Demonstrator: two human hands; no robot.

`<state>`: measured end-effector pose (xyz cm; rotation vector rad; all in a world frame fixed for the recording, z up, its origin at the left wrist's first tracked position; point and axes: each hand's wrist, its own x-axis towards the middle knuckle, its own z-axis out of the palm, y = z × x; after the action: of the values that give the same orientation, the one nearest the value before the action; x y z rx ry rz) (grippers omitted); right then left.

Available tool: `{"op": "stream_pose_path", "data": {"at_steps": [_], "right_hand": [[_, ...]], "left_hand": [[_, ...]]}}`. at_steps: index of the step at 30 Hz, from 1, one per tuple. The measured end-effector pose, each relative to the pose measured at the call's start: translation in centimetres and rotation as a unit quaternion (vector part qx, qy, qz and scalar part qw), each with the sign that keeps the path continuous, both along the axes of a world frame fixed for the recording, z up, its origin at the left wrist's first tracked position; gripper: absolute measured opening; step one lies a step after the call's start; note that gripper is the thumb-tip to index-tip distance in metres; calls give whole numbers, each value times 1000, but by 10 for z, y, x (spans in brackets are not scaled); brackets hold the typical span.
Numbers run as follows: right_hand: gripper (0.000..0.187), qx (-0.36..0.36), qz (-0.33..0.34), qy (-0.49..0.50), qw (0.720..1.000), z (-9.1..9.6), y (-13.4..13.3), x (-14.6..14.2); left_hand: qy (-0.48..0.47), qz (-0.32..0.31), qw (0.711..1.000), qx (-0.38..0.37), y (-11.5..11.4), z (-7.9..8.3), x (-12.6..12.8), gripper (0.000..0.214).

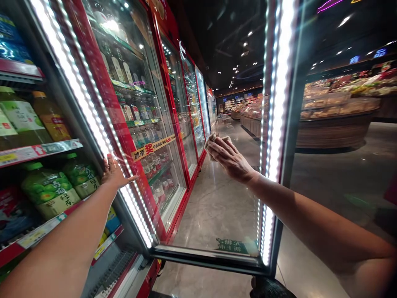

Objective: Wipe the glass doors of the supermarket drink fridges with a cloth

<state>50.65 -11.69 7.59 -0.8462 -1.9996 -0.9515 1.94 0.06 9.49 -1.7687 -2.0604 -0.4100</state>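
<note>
An open glass fridge door [198, 215], edged with bright LED strips, stands in front of me. My right hand [228, 157] presses a crumpled beige cloth [211, 145] against the pane, with the fingers laid over it. My left hand [114, 174] rests on the lit left edge of the door frame, fingers spread and thumb pointing right; it holds nothing. Close to that hand, green-capped bottles [49, 186] stand on a shelf inside the fridge.
Shelves with price strips [40, 152] hold bottled drinks at left. Through the pane shows a row of red-framed drink fridges [184, 124]. A rounded wood-sided produce stand [335, 128] is at right. Below the door's lower edge lies a dark object [269, 287].
</note>
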Motion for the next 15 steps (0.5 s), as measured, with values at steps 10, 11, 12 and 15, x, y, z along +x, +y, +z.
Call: {"op": "stream_pose_path", "data": {"at_steps": [10,11,12,15], "right_hand": [[62,63,-123,137,981,25,-20,32],[62,64,-124,140,980,23,-19,29],[63,64,-122,135,981,19,-19,27],[65,67,-116,88,987,-3,-21,27]], "left_hand": [[19,13,1000,-16,0,0,0,144],[14,12,1000,-13,0,0,0,144],[9,12,1000,-12,0,0,0,144],[-3,14,1000,-15,-2,1,3,142]]}}
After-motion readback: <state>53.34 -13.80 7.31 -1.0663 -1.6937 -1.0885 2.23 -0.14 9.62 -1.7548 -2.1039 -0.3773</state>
